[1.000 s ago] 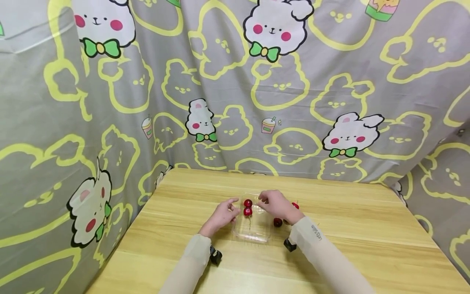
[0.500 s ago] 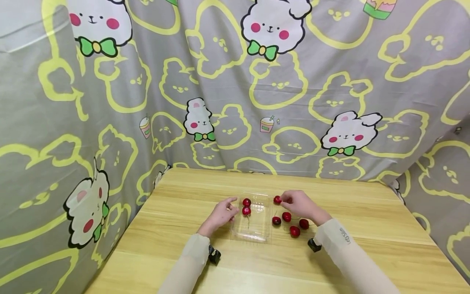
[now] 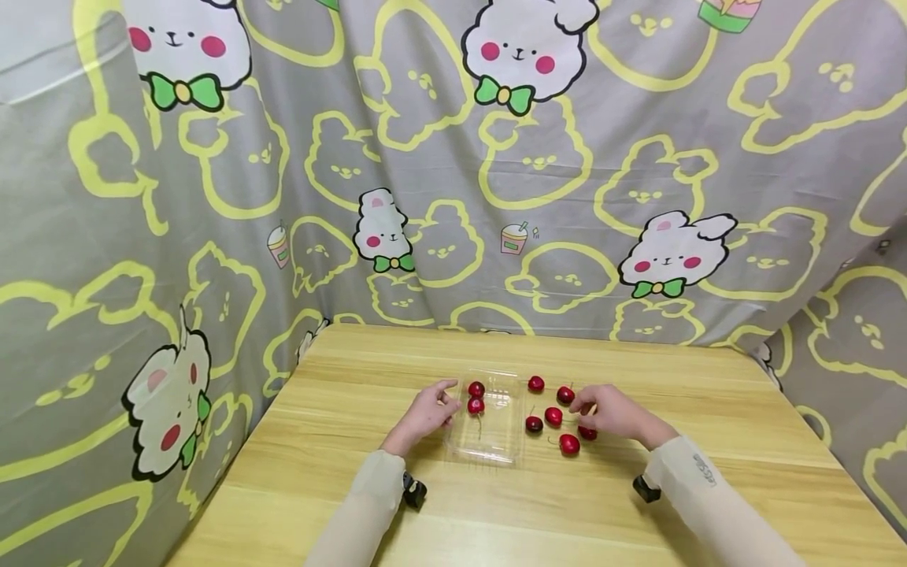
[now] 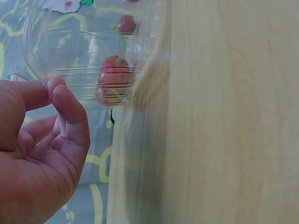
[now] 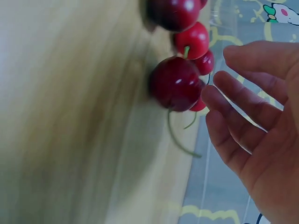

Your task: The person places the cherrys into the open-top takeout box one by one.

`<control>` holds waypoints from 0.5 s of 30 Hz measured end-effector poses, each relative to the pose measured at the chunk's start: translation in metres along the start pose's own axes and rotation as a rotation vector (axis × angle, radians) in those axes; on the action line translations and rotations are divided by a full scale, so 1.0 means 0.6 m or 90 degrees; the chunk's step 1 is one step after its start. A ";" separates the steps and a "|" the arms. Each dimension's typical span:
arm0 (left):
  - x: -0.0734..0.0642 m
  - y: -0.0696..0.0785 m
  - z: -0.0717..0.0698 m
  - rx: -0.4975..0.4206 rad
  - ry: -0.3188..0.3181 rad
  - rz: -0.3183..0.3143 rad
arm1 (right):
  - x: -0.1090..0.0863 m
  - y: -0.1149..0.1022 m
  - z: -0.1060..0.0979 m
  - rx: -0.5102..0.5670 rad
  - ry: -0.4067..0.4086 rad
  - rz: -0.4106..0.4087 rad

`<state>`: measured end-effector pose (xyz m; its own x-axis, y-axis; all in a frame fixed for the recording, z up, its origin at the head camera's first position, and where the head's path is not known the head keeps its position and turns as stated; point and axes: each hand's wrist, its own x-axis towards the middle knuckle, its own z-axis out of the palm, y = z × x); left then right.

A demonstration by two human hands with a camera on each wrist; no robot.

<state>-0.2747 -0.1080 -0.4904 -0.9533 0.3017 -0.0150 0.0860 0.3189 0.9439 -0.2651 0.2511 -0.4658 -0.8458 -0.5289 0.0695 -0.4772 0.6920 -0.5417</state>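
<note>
A clear plastic box (image 3: pixel 489 454) lies on the table with two red cherries inside, a rear cherry (image 3: pixel 476 390) and a front cherry (image 3: pixel 475 405). My left hand (image 3: pixel 427 413) pinches the box's left rim between thumb and finger, as the left wrist view shows. Right of the box, several dark red cherries lie loose, some with green stems, among them a middle cherry (image 3: pixel 553 416) and a front cherry (image 3: pixel 569 444). My right hand (image 3: pixel 615 411) hovers at their right side, fingers loosely bent and nothing held. It partly covers a cherry (image 3: pixel 587 433) in the head view.
The wooden table (image 3: pixel 397 354) reaches back to a grey curtain (image 3: pixel 439 118) printed with yellow outlines and white cartoon animals. The same cloth hangs along both sides. Each wrist carries a small black camera, such as the right camera (image 3: pixel 646 489).
My right hand has moved from over the box rightward to the loose cherries, leaving a cherry at the back of the group that it touched half a second ago. My left hand stays at the box.
</note>
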 end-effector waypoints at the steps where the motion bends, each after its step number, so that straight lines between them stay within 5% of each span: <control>1: 0.000 -0.001 0.000 0.001 -0.001 0.001 | -0.004 0.003 0.001 -0.005 -0.003 -0.002; 15: -0.004 0.007 -0.001 0.005 -0.009 0.001 | -0.029 0.018 0.011 -0.036 -0.032 -0.006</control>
<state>-0.2720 -0.1080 -0.4861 -0.9488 0.3155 -0.0183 0.0902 0.3258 0.9411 -0.2538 0.2647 -0.4781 -0.8286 -0.5589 0.0319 -0.4994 0.7122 -0.4934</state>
